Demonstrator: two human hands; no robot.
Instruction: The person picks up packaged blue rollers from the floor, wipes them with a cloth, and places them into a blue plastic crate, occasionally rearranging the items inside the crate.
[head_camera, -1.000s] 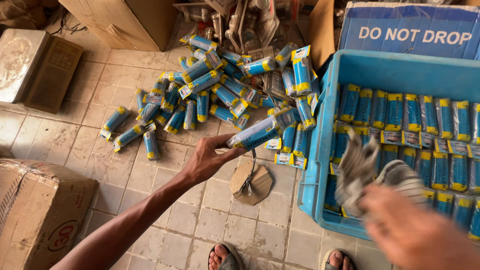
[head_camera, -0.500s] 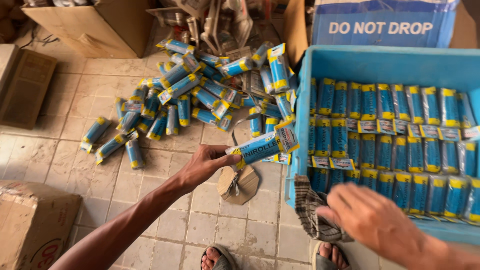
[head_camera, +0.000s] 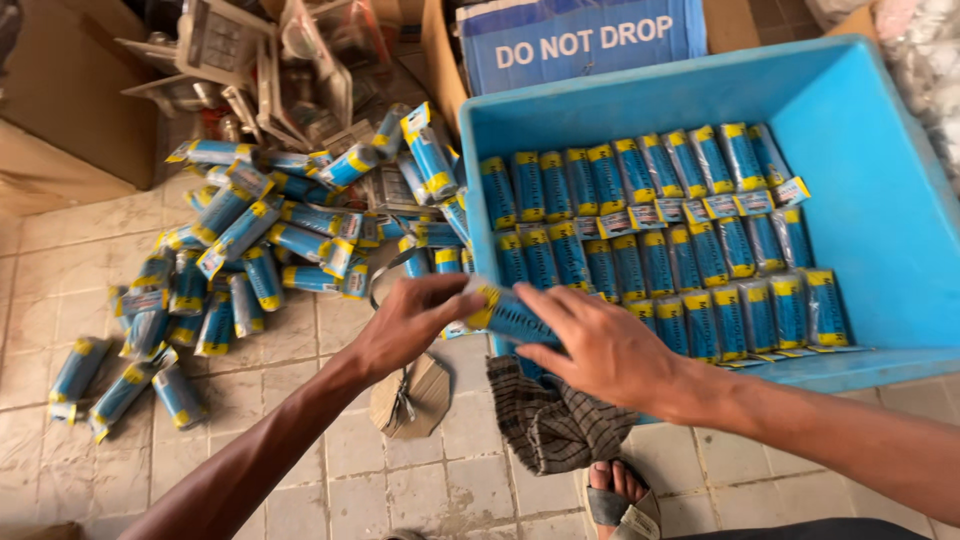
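Note:
Both my hands hold one blue packet with yellow ends (head_camera: 505, 315) at the near left corner of a big blue plastic crate (head_camera: 880, 200). My left hand (head_camera: 415, 320) grips the packet's left end. My right hand (head_camera: 595, 345) covers its right end from above. Inside the crate lie several rows of the same blue and yellow packets (head_camera: 660, 240), side by side. A loose pile of more such packets (head_camera: 260, 245) is spread on the tiled floor to the left of the crate.
A checked cloth (head_camera: 550, 420) hangs below my right hand, above a sandalled foot (head_camera: 620, 495). A folded piece of cardboard (head_camera: 410, 400) lies on the tiles. Cardboard boxes (head_camera: 70, 110) and clear plastic packaging (head_camera: 260, 70) stand behind the pile; a blue printed carton (head_camera: 580, 40) sits behind the crate.
My left hand has carried the packet right to the crate's corner. My right hand rose from the cloth and took hold of the packet's other end. The view shifted left.

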